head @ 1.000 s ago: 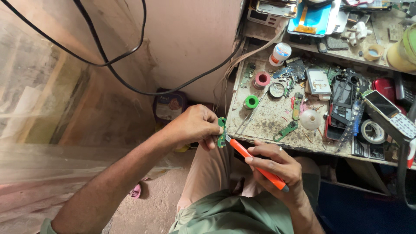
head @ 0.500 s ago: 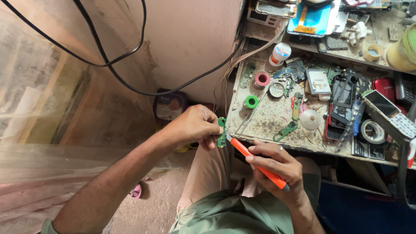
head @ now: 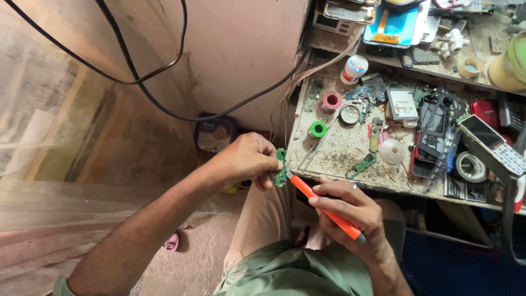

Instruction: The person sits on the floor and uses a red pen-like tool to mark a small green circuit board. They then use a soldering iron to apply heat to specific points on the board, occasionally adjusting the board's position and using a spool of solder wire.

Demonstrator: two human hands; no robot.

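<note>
Left hand: the left hand (head: 246, 160) pinches a small green circuit board (head: 281, 168) between thumb and fingertips, clamped on its left edge, held in the air just off the bench's near corner.

Right hand: the right hand (head: 350, 211) is closed around an orange screwdriver (head: 324, 208), gripped like a pen; the tip points toward ten o'clock and meets the lower end of the board.

Where the board is: at about nine o'clock from the right hand, over the person's lap, just beside the workbench (head: 339, 153) but not resting on it.

Step in hand: as I judge it, the tool tip is working at a spot on the board, prying or turning; which one is too small to tell.

What the move calls for: a steady pinch on the board and light, controlled pressure at the tip, since the board is thin and unsupported.

Packages and labels: a dark blue tin (head: 216, 133) with a printed label stands on the floor at eleven o'clock from the left hand; a white jar (head: 354, 68) with a blue-and-red lid sits at twelve o'clock on the bench; a red tape roll (head: 331, 102) and a green tape roll (head: 317, 129) lie near its left edge.
</note>
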